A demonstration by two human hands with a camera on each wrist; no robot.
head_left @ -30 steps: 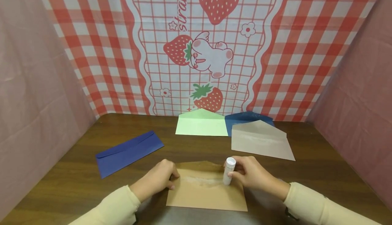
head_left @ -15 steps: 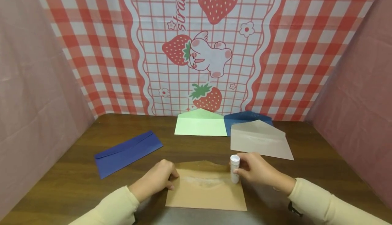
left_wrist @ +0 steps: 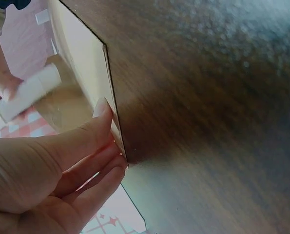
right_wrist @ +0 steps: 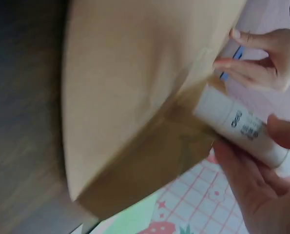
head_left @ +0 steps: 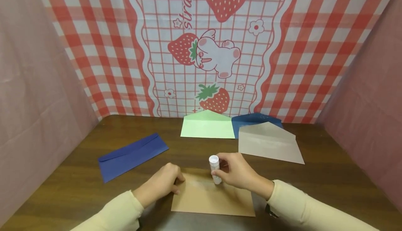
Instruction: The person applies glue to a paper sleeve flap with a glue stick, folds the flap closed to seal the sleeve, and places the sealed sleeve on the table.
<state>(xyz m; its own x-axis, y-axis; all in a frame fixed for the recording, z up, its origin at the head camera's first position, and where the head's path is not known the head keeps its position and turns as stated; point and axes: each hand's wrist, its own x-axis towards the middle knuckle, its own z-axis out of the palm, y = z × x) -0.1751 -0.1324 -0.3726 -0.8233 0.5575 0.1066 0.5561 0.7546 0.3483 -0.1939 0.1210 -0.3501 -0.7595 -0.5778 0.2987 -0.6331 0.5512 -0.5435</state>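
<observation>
Toward the near edge of the tabletop (head_left: 69, 185), the left hand (head_left: 161, 184) pinches the left edge of the brown envelope (head_left: 208, 201) between thumb and fingers, while the right hand (head_left: 239, 171) has thumb and fingers closed round the white tube (head_left: 215, 170), slightly tilted, its lower end by the flap fold; whether it touches the paper I cannot tell. A blue envelope (head_left: 133, 157) lies toward the left edge; green (head_left: 207, 128) and teal (head_left: 255, 118) envelopes lie along the far edge, a grey one (head_left: 268, 143) overlapping the teal toward the far right corner.
</observation>
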